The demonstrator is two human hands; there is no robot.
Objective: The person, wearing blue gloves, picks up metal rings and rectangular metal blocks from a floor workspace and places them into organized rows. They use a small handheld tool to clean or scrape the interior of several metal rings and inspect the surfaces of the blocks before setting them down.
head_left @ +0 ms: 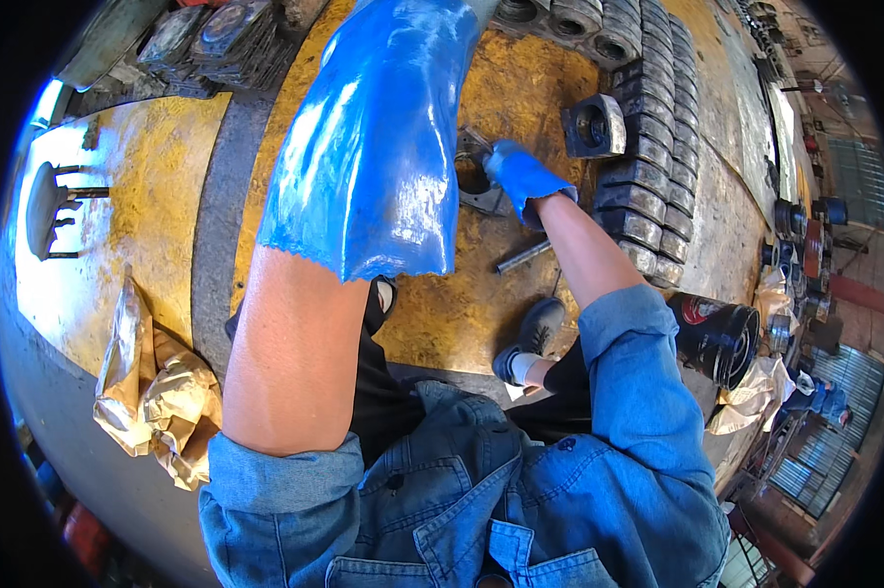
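Left hand (383, 127) in a glossy blue rubber glove is raised close to the camera, long cuff with a scalloped edge. Its fingers run past the top edge, so whether they are apart or together cannot be told. Bare forearm below, denim sleeve rolled at the elbow.

Far left: a dark round metal piece with prongs (48, 208) lies on the worn yellow floor (158, 176). Crumpled tan paper (158, 402) sits near the left elbow.

Right hand (522, 176), same blue glove, is closed on a flat grey metal bracket (483, 191) lying on the yellow floor just right of the left glove. The bracket has a round hole; most of it is hidden by the glove, so its long axis is hard to read, but it seems to run from upper left to lower right. Its surface is dull and rough.

Below the right wrist lies a short steel rod (523, 256), long axis tilted, low at left and high at right.

Right of the hand: a square grey block with a round bore (594, 125), apart from the bracket. Beyond it are rows of stacked grey castings (647, 167), curved and rough. A black drum (721, 338) lies on its side near the right elbow.
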